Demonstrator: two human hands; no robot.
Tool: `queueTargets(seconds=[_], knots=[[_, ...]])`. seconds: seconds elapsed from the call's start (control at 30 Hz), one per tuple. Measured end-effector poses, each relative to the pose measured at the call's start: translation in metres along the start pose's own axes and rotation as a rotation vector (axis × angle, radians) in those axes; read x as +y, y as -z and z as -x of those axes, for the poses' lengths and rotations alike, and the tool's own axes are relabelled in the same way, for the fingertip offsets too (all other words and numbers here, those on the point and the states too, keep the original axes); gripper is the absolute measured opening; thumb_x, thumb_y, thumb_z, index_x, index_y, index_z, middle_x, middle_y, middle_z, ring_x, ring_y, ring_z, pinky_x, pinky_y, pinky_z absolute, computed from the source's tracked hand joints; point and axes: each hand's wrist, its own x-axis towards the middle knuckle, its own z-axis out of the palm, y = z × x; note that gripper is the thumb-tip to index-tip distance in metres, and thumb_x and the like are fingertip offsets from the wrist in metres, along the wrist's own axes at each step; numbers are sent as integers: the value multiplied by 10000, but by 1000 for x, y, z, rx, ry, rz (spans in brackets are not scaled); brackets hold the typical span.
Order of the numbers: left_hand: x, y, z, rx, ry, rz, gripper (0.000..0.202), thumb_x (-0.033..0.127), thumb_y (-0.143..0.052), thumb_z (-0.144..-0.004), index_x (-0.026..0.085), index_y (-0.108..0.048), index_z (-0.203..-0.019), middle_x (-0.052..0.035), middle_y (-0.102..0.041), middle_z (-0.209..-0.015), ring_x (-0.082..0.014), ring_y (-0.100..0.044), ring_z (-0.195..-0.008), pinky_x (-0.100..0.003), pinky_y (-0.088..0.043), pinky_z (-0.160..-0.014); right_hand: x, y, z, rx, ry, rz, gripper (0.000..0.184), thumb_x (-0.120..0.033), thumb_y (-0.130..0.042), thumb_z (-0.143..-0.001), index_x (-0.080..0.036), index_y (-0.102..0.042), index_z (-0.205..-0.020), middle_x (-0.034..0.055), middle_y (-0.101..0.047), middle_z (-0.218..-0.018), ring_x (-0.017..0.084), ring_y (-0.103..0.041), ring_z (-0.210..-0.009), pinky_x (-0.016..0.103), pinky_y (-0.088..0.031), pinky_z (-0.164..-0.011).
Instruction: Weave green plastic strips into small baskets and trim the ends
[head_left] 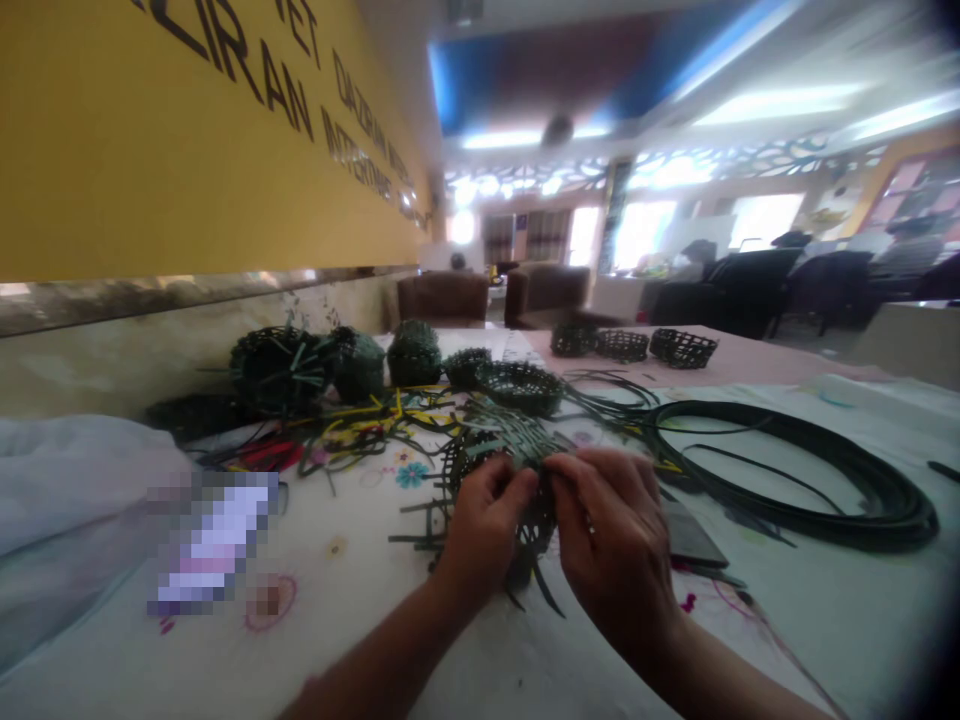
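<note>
Between my two hands stands a dark green woven basket [480, 447], with loose strip ends sticking out to the left and toward me. My left hand [487, 520] is closed on the near rim of it, thumb and fingers pinched together. Close beside it, my right hand [611, 520] pinches at the same rim, its fingertips almost meeting the left thumb. What exactly lies between the right fingertips is too small and blurred to make out, perhaps a strip end. My hands hide much of the basket's near side.
A large coil of dark green strip [892, 520] lies at the right. Several woven baskets [414, 355] stand along the back. Yellow and green strip scraps [375, 415] lie behind my left hand. White plastic [82, 490] is at the left, and a flat grey piece [694, 535] beside my right hand.
</note>
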Motion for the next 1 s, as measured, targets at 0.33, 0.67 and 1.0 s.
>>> queueTargets(seconds=[0.33, 0.67, 1.0], knots=[[5, 0, -1, 3, 12, 62, 212, 359, -668, -844, 164, -698, -922, -47, -704, -917, -190, -609, -884, -305, -450, -861, 0, 5, -1, -57, -64, -216, 195, -68, -497, -930, -201, -620, -1001, 60, -565, -874, 215, -508, -861, 389, -435, -768], [2, 10, -5, 56, 14, 190, 243, 403, -673, -855, 175, -731, -913, -33, -716, -902, -173, -623, -871, -296, -462, -876, 26, -13, 3, -84, -101, -316, 325, -137, -513, -941, -205, -540, -1257, 123, -547, -1197, 264, -529, -1116, 468, -451, -954], [20, 8, -2, -10, 47, 103, 269, 337, -726, -794, 136, -754, -970, -76, -740, -910, -202, -655, -862, -319, -485, -861, 21, -15, 9, -122, -106, -449, 366, -118, -505, -946, -239, -538, -1290, 84, -555, -1154, 210, -551, -1071, 369, -504, -909]])
